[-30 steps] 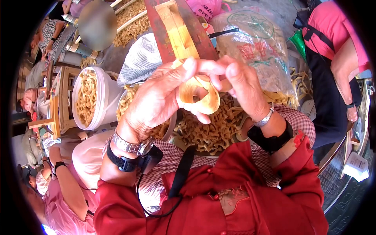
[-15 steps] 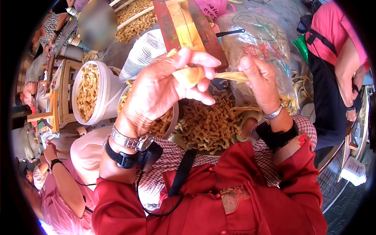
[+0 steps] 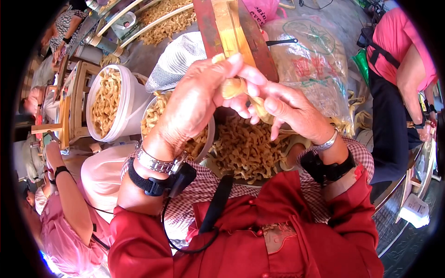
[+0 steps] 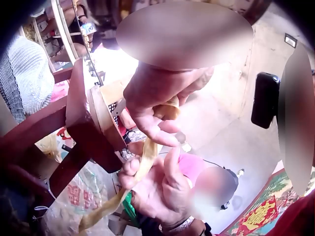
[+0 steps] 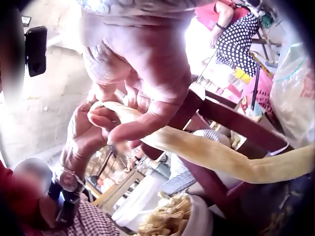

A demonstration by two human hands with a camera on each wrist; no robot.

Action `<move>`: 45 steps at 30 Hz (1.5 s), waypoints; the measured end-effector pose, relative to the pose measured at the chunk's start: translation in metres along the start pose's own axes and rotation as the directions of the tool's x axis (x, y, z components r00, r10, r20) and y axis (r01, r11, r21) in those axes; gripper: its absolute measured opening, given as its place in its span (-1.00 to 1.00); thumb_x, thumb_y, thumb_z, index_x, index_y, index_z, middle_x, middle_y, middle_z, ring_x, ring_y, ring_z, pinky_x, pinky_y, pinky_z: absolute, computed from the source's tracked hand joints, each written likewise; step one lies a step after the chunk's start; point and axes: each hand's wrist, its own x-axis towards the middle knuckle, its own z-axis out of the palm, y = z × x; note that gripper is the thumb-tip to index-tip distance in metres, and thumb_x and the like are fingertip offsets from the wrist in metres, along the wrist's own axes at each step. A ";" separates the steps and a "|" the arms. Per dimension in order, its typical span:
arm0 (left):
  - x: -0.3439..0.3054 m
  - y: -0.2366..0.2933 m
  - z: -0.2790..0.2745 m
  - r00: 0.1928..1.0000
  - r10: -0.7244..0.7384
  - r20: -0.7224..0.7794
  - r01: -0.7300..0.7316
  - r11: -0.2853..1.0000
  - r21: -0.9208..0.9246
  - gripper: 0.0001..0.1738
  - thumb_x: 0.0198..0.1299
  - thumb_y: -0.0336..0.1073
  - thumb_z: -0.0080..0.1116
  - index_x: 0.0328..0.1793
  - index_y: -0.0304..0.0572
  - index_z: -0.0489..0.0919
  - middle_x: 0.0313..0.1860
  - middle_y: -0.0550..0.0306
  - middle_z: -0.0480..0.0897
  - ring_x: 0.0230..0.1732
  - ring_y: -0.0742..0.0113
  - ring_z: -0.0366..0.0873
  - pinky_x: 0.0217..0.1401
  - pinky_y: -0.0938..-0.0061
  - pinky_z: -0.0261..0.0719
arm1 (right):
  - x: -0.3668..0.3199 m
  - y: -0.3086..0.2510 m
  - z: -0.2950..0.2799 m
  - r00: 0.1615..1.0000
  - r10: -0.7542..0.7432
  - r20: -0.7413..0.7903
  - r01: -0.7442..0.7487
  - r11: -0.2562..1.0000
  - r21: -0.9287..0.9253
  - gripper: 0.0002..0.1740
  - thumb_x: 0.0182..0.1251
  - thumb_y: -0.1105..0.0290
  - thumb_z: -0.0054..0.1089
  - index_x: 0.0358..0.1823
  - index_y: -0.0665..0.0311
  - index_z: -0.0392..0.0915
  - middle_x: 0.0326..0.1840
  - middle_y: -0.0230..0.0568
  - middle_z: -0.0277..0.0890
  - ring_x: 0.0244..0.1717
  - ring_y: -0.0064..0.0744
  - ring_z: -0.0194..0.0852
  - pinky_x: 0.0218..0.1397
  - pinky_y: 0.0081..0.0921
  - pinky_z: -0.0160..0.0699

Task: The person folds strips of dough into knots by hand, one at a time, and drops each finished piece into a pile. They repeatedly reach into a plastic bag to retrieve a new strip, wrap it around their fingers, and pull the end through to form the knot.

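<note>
- Two hands meet in the head view: the left hand [image 3: 190,99] grips one pale strip [image 3: 234,88] looped at its fingers; the right hand [image 3: 299,113] pinches its length. Light, even tension should suit this folding; one worktop [image 3: 208,28], two white buckets [image 3: 134,106], one clear sack [image 3: 306,55] and uncountable heaped pieces [image 3: 250,150] surround them.
- One strip crosses both hands in the left wrist view, its tail hanging past the right hand; leaving that tail free would probably prevent snags.
- Right wrist view: one strip, two hands, one filled bucket; best keep the strip untwisted.
</note>
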 end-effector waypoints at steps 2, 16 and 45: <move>0.002 -0.005 0.001 0.999 -0.006 0.042 0.005 1.000 0.029 -0.42 0.39 0.04 -0.20 -0.10 -0.41 0.59 -0.35 0.10 0.57 -0.47 0.39 0.49 -0.36 0.44 0.58 | -0.001 -0.006 -0.002 0.995 0.083 0.047 -0.082 0.996 -0.020 -0.61 0.46 0.10 -0.09 -0.09 0.32 0.46 -0.44 -0.38 0.43 -0.44 -0.65 0.41 -0.60 -0.72 0.37; 0.004 -0.008 0.017 0.986 0.018 -0.166 0.030 0.958 0.284 -0.83 0.20 -0.31 0.22 -0.15 -0.20 0.54 -0.59 0.35 0.42 -0.72 0.68 0.23 -0.73 0.76 0.18 | 0.002 0.002 0.000 0.986 -0.110 -0.123 0.088 0.980 -0.176 -0.64 0.46 0.18 -0.08 -0.38 0.31 0.48 -0.56 -0.45 0.37 -0.55 -0.68 0.29 -0.46 -0.66 0.29; 0.015 0.024 -0.043 0.939 0.068 -0.336 0.180 0.736 0.652 -0.67 0.25 -0.07 0.17 -0.34 -0.21 0.62 -0.74 0.37 0.39 -0.76 0.66 0.23 -0.73 0.71 0.16 | 0.054 -0.034 -0.050 0.914 -0.315 -0.257 0.138 0.834 -0.534 -0.69 0.37 0.20 0.05 -0.36 0.33 0.51 -0.54 -0.42 0.44 -0.45 -0.68 0.33 -0.37 -0.61 0.31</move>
